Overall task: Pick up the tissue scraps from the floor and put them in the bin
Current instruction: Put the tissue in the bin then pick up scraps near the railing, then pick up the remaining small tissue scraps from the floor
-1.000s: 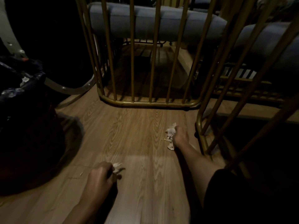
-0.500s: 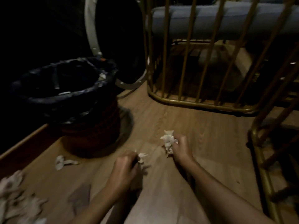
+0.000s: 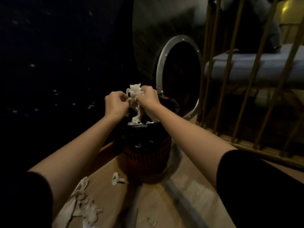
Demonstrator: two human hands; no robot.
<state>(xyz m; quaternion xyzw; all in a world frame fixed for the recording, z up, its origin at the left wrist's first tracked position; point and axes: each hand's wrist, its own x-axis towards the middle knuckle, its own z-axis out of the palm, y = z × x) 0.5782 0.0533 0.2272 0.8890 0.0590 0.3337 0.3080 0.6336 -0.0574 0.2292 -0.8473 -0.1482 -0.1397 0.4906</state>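
Note:
Both my hands are raised over the bin point(image 3: 146, 155), a dark red woven basket lined with a black bag. My left hand point(image 3: 116, 104) and my right hand point(image 3: 148, 97) are closed together on a crumpled bunch of white tissue scraps point(image 3: 135, 96), which dangles down toward the bin's mouth. More white tissue shows inside the bin at its rim. On the wooden floor lie further scraps: a small one point(image 3: 116, 178) just in front of the bin and a larger pile point(image 3: 82, 206) at the lower left.
A round metal-rimmed dark opening point(image 3: 179, 78) stands right behind the bin. Gold metal bars point(image 3: 230, 89) of a chair frame with a grey cushion point(image 3: 256, 63) fill the right side. The left is dark. A small scrap point(image 3: 152, 223) lies near the bottom edge.
Both hands rose from the floor with their tissue scraps and came together over the bin. The view swung left and up toward the bin.

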